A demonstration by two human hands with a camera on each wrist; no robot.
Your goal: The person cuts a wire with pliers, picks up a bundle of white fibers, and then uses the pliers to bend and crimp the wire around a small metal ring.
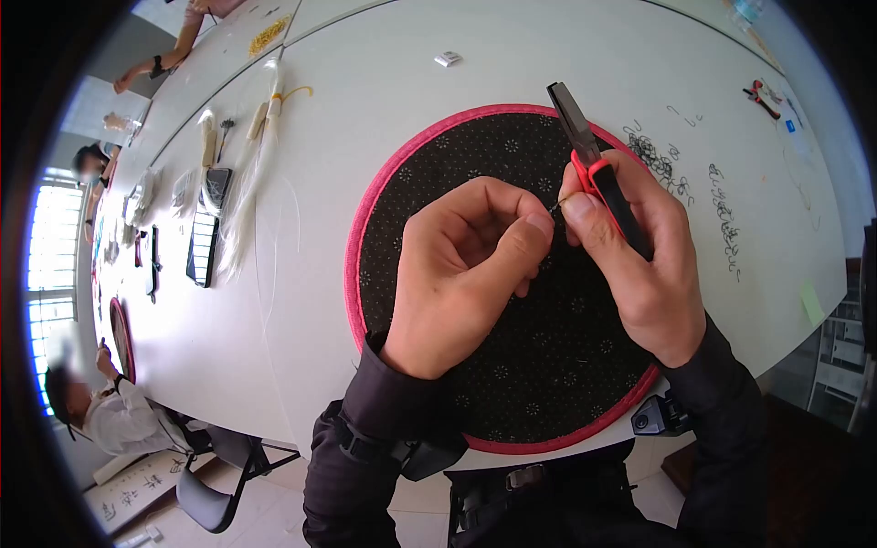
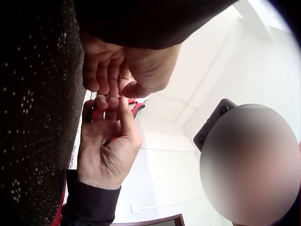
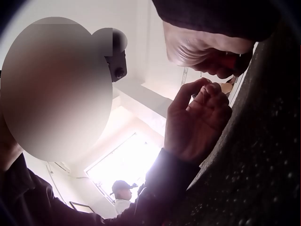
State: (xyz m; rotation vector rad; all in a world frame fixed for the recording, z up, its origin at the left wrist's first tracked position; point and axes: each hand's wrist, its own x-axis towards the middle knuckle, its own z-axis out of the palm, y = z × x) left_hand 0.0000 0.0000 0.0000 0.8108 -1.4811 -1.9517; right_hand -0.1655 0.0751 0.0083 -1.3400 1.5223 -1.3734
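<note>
Over a round black mat with a pink rim (image 1: 512, 384), both hands meet at their fingertips. The right hand (image 1: 644, 274) grips a pair of pliers (image 1: 571, 119) with red and black handles, their nose pointing up and away from the fingertips. Thumb and forefinger of the left hand (image 1: 466, 279) pinch a tiny thin piece of wire (image 1: 556, 206), and the right thumb tip is at its other end. Most of this piece is hidden by the fingertips. The left wrist view shows the left hand (image 2: 136, 66) above the right hand (image 2: 108, 150), with red handles partly hidden behind the fingers.
Right of the mat lie a heap of small dark wire hooks (image 1: 650, 157) and a strand of more such pieces (image 1: 726, 219). Another pair of pliers (image 1: 763, 99) lies far right. Pale fibre bundles (image 1: 256, 173) and a dark-edged device (image 1: 208, 228) lie left. Other people sit along the table.
</note>
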